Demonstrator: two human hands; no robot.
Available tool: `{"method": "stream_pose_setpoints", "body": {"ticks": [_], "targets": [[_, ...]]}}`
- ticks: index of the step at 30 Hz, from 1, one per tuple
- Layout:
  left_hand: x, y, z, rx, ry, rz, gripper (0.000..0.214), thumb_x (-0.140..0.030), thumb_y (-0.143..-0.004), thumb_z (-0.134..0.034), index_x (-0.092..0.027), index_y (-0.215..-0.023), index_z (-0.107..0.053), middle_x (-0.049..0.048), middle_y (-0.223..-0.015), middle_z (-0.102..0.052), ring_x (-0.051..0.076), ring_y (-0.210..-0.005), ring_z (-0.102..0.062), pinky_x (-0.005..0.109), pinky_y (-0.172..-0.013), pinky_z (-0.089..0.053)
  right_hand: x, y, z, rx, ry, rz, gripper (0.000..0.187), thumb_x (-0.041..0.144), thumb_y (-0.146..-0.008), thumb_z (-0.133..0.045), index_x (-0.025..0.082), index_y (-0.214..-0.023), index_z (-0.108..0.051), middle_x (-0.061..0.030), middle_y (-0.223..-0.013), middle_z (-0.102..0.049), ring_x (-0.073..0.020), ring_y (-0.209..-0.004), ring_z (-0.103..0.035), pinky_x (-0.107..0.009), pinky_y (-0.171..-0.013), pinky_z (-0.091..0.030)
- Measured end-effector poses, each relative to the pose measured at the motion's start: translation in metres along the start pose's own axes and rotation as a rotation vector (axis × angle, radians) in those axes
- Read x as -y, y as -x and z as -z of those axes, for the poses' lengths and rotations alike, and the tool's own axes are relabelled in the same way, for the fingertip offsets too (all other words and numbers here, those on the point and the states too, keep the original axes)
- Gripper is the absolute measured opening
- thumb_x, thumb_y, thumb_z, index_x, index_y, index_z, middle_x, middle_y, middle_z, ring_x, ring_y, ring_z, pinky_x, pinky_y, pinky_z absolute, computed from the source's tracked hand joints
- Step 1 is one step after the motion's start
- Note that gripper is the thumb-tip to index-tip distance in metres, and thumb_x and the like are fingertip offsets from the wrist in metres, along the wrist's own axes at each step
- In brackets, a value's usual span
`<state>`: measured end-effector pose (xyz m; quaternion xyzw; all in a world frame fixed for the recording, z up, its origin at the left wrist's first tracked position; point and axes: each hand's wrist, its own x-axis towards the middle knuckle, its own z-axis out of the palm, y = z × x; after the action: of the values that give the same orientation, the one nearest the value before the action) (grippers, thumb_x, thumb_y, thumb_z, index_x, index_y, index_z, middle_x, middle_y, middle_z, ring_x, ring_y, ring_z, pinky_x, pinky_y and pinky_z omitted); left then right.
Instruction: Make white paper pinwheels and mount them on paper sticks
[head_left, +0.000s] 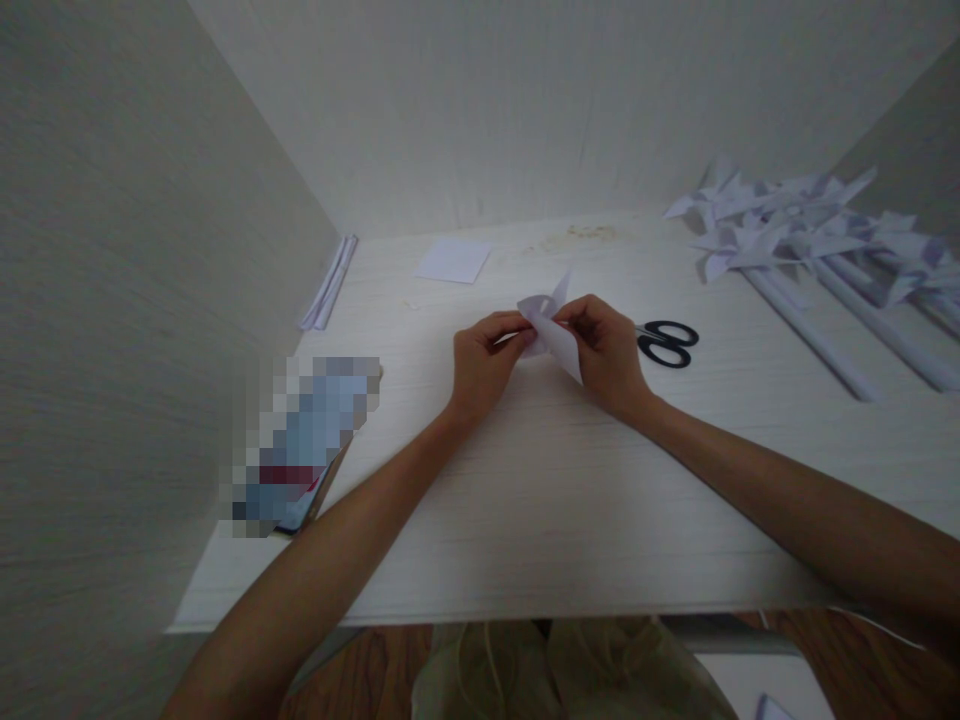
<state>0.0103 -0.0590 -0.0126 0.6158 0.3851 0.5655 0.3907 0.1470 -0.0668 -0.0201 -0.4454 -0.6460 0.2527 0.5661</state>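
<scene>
Both my hands meet over the middle of the white table (525,500), each pinching the same folded piece of white paper (553,335). My left hand (484,365) grips its left side with curled fingers. My right hand (604,350) holds the right side, thumb and fingers pressed on a fold. One pointed flap of the paper sticks up between the hands, another hangs down towards me. The paper is lifted slightly off the table.
Black-handled scissors (666,343) lie just right of my right hand. Several finished paper pinwheels on rolled paper sticks (810,235) are piled at the far right. A white paper square (454,260) lies at the back, folded strips (330,282) by the left wall, a blurred object (300,445) at near left.
</scene>
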Motion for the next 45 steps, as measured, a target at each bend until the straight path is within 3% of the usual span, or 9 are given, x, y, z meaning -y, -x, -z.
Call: {"method": "stream_pose_setpoints", "body": {"ticks": [7,16,25,35,45], "targets": [[0.000,0.001,0.000,0.037,0.018,-0.009,0.009,-0.011,-0.065,-0.061,-0.016,-0.069,-0.066,0.0014,-0.078,-0.067,0.012,-0.074,-0.061,0.025,-0.069,-0.049,0.008,-0.003,0.004,0.022,0.075,-0.124,0.024,0.023,-0.075,-0.049,0.016,-0.052,-0.048,0.0028,-0.047,-0.046,-0.0088,-0.046,-0.041,-0.022,-0.044,-0.029],[0.002,0.000,0.000,0.046,-0.003,-0.025,0.010,-0.009,-0.065,-0.060,-0.017,-0.069,-0.066,0.0015,-0.078,-0.067,0.012,-0.074,-0.061,0.024,-0.067,-0.050,0.000,-0.001,0.000,0.014,-0.046,-0.028,0.004,0.016,-0.070,-0.054,0.017,-0.065,-0.054,0.0024,-0.059,-0.053,-0.0093,-0.054,-0.047,-0.023,-0.051,-0.035],[0.000,0.001,0.000,0.072,0.018,-0.027,0.011,-0.012,-0.067,-0.060,-0.017,-0.074,-0.066,0.0026,-0.083,-0.067,0.012,-0.078,-0.061,0.025,-0.072,-0.050,0.013,-0.003,0.003,0.073,0.172,-0.143,0.035,0.025,-0.076,-0.048,0.015,-0.043,-0.046,0.0022,-0.040,-0.044,-0.0081,-0.041,-0.037,-0.023,-0.042,-0.025],[0.003,0.001,0.002,0.073,-0.072,-0.029,0.007,-0.017,-0.068,-0.060,-0.016,-0.072,-0.066,0.0018,-0.077,-0.068,0.012,-0.072,-0.062,0.025,-0.068,-0.051,0.008,-0.005,0.004,0.144,0.056,-0.165,0.032,0.028,-0.078,-0.044,0.016,-0.049,-0.045,0.0026,-0.044,-0.042,-0.0080,-0.043,-0.036,-0.023,-0.043,-0.024],[-0.001,0.004,0.003,0.083,-0.294,-0.198,0.010,-0.015,-0.073,-0.054,-0.016,-0.071,-0.064,0.0022,-0.077,-0.066,0.010,-0.070,-0.060,0.021,-0.064,-0.049,0.005,-0.006,0.003,0.120,0.062,-0.128,0.035,0.033,-0.080,-0.043,0.017,-0.049,-0.038,0.0042,-0.047,-0.035,-0.0071,-0.046,-0.031,-0.023,-0.045,-0.022]]}}
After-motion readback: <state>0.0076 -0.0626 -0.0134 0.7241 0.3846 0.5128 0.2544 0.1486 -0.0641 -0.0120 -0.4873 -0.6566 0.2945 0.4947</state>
